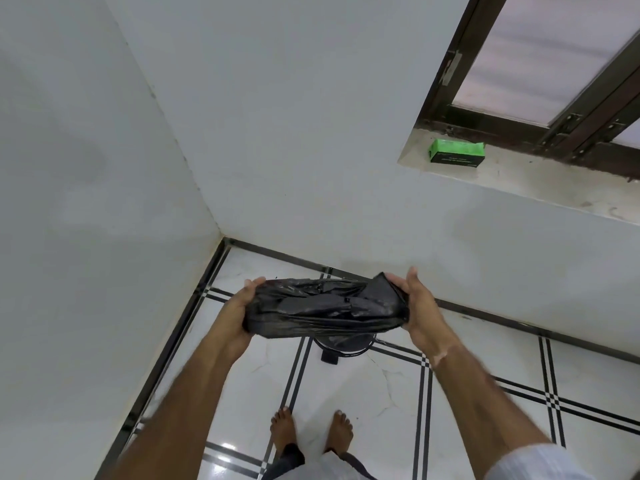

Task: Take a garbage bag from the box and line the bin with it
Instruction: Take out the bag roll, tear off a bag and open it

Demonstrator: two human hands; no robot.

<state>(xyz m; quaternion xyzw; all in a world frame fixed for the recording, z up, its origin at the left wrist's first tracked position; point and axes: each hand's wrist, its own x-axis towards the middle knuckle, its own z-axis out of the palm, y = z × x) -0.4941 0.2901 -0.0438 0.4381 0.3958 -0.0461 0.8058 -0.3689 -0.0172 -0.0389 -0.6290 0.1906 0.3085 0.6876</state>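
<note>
Both arms reach fwd from the bottom edge; elbows and upper arms cut off by frame.

Black garbage bag (325, 308) stretched between the two hands at approx center frame, held above the floor. Plastic crumpled and bunched; can't make out where its mouth is or whether it's opened.

L hand (242, 303) at the bag's 9 o'clock end: fingers curled round the edge, thumb on top, closed on the plastic. Fingertips hidden behind the bag.

R hand (417, 306) at the 3 o'clock end: thumb up, palm against the bag, fingers wrapped under and out of sight. Grip looks closed on the plastic.

Bin (341, 344) directly under the bag, at its 6 o'clock. Mostly hidden: only a dark curved base and a small dark pedal-like tab show below the plastic. Rim and inside not visible; can't tell if the bag touches it.

Green box (455, 152) on the window sill (540, 183), at 1–2 o'clock from the bag, well apart. Print on its dark side too small to read.

Bare feet (311, 431) at 6 o'clock on white tiled floor (381, 393) w/ black double lines. Window (540, 60) top R, cut off by frame.
</note>
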